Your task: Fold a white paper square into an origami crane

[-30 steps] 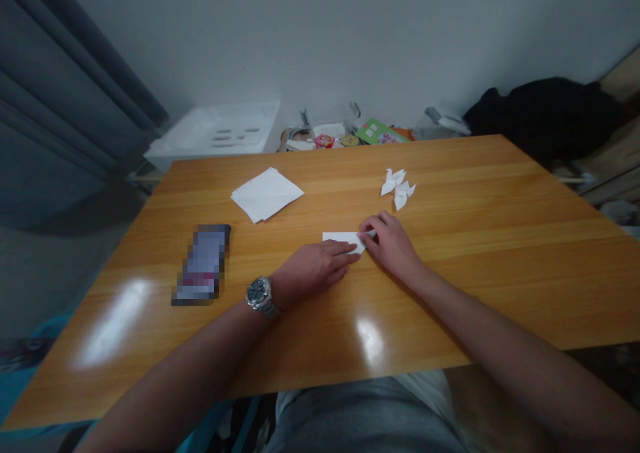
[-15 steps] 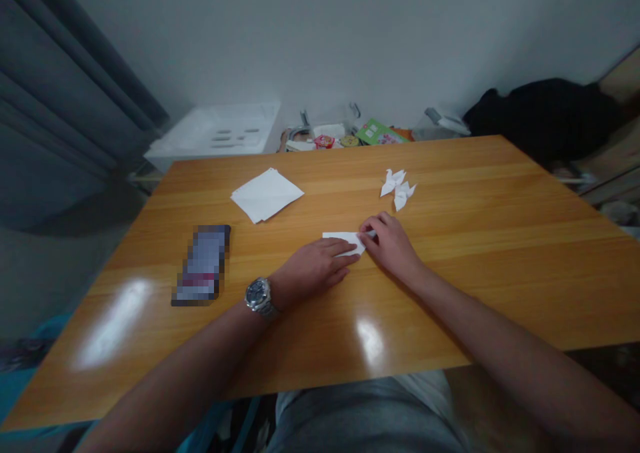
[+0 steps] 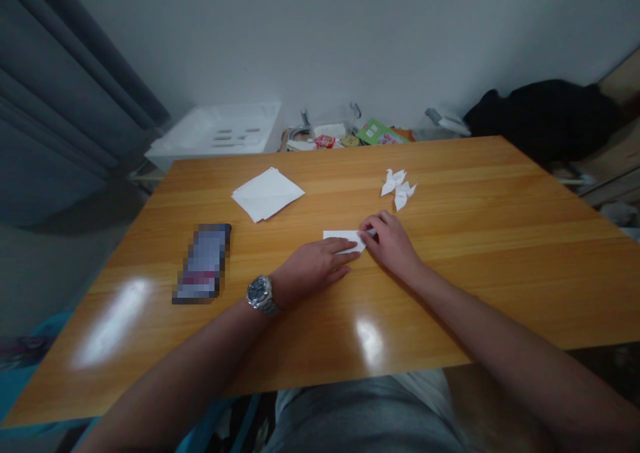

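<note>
Just now: the two hands and the paper have hardly moved. The paper may have slid a tiny bit, but it is too small to be sure.

Lap: grey shorts point(image 3: 360, 420) show under the front edge of the bench.

Left hand: the left hand point(image 3: 315, 266) lies flat and pushes down, with its fingers close together on the paper. A silver watch point(image 3: 260, 296) sits on the wrist.

Right hand: the right hand point(image 3: 390, 243) is curled, and its fingertips point(image 3: 367, 228) pinch the right end of the paper. The thumb is hard to see.

Paper: the folded white paper point(image 3: 336, 238) is a long, thin strip. It lies on the wooden bench point(image 3: 500, 286), between the two hands, and the hands touch it and cover part of it.

Phone: a blurry phone point(image 3: 203, 263) lies flat on the bench, to the left of the left hand.

Paper pile: a stack of white paper squares point(image 3: 267, 194) lies further up the bench.

Paper cranes: two small white paper cranes point(image 3: 397, 188) sit further up, touching each other.

Behind the bench: there is a white plastic box point(image 3: 215, 128), a green packet point(image 3: 377, 133) and a black cloth point(image 3: 543, 113).

Far back: a grey curtain point(image 3: 65, 86) hangs on the left beside a pale wall point(image 3: 350, 40).
</note>
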### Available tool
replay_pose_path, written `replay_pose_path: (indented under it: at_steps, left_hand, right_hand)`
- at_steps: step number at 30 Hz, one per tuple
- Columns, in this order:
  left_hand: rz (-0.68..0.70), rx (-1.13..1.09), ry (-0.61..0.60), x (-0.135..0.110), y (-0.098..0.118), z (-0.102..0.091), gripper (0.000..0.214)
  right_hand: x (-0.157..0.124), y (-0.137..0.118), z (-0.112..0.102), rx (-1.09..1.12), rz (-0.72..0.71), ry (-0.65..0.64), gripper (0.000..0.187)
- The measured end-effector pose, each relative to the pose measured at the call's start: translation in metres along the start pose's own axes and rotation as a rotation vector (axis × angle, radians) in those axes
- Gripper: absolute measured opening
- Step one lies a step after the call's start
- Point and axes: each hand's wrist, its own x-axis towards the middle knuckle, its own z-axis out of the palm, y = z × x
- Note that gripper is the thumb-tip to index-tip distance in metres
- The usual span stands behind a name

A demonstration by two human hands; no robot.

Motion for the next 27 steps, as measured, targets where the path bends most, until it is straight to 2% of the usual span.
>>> replay_pose_path:
  at_steps: [8,11,14,18,22,27]
  left_hand:
    - [-0.008,0.019,0.017,0.001,0.0,-0.001,0.041]
    - [-0.019,0.021,0.01,0.0,0.002,-0.002,0.042]
    - [-0.017,0.029,0.005,0.0,0.003,-0.002,0.046]
    - [-0.002,0.043,0.002,0.001,0.002,0.0,0.046]
    - [-0.018,0.051,-0.01,0.0,0.002,0.0,0.047]
    - [-0.01,0.026,-0.034,-0.001,-0.001,-0.002,0.047]
  right_hand:
    - [0.0,-0.004,-0.018,0.035,-0.082,0.069,0.026]
    - [-0.002,-0.004,-0.029,-0.008,-0.146,-0.008,0.031]
    - [-0.009,-0.005,-0.038,-0.031,-0.229,-0.156,0.036]
    - [-0.022,-0.006,-0.044,-0.091,-0.291,-0.273,0.038]
    - [-0.029,-0.001,-0.043,-0.163,-0.387,-0.335,0.039]
    - [-0.031,0.003,-0.039,-0.181,-0.426,-0.317,0.041]
